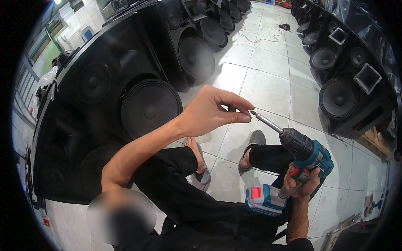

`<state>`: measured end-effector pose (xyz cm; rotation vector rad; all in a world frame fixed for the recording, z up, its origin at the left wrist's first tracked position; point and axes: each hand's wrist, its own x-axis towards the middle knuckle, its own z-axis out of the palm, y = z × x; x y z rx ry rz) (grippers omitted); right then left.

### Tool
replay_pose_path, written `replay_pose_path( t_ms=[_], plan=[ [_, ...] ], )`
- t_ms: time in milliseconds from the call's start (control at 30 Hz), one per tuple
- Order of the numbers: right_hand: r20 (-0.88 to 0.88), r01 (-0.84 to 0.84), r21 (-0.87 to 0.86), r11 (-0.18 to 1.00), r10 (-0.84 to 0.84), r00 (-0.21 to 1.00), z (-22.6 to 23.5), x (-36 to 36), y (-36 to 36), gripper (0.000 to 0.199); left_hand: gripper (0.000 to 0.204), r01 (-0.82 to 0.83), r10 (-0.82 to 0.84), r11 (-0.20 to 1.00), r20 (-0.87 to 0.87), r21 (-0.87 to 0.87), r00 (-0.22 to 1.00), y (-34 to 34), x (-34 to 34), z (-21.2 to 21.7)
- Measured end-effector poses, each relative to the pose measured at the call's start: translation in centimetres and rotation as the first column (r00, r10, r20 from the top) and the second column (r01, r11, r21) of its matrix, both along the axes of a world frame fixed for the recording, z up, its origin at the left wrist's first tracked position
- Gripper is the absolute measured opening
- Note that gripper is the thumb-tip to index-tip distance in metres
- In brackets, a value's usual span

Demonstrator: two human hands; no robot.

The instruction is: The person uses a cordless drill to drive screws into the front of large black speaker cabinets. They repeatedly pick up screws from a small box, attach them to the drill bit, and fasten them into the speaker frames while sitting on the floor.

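My right hand (302, 183) is wrapped round the grip of a teal and black cordless drill (313, 155), with its battery pack toward my lap. From the chuck a long silver bit holder (269, 122) points up and to the left, with a short dark bit (253, 112) at its end. At that tip my left hand (213, 106) is closed in a pinch, thumb and forefinger touching or almost touching the bit. Whatever small thing lies between those fingertips is too hidden to name. Beyond my left forearm stands a black speaker cabinet with a large round speaker cone (150, 106).
Black speaker cabinets line both sides of the tiled floor (268, 62); the nearest right-hand cone (338, 98) sits beside a square horn (367, 78). A cable (255, 41) runs to a dark tool (284, 27) on the floor. My legs and feet are below my hands.
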<state>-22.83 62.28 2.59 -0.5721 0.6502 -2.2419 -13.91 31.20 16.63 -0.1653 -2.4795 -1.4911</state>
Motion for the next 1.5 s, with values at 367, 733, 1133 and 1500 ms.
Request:
replay_pose_path(
  t_ms=[367, 733, 1133, 1500],
  plan=[
    [-0.067, -0.043, 0.029, 0.999, 0.044, 0.997, 0.0, -0.1, 0.5, 0.075, 0.022, -0.034, 0.028, 0.997, 0.079, 0.076, 0.997, 0.5, 0.2, 0.4],
    [-0.105, 0.037, 0.016, 0.999, -0.035, 0.994, 0.4, -0.3, 1.2, 0.076, 0.018, -0.071, 0.038, 0.97, 0.145, 0.233, 0.989, 1.7, -1.9, 1.3],
    [0.017, 0.303, -0.059, 0.951, -0.303, 0.953, -0.4, 0.8, 4.6, 0.081, 0.031, 0.183, -0.251, 0.863, 0.085, 0.471, 0.964, 5.5, -10.9, -1.5],
    [0.003, 0.478, 0.032, 0.878, -0.479, 0.878, -0.1, 1.8, 8.7, 0.084, 0.012, 0.297, -0.308, 0.948, -0.096, -0.111, 0.946, 11.2, -13.0, 1.1]
  ],
)
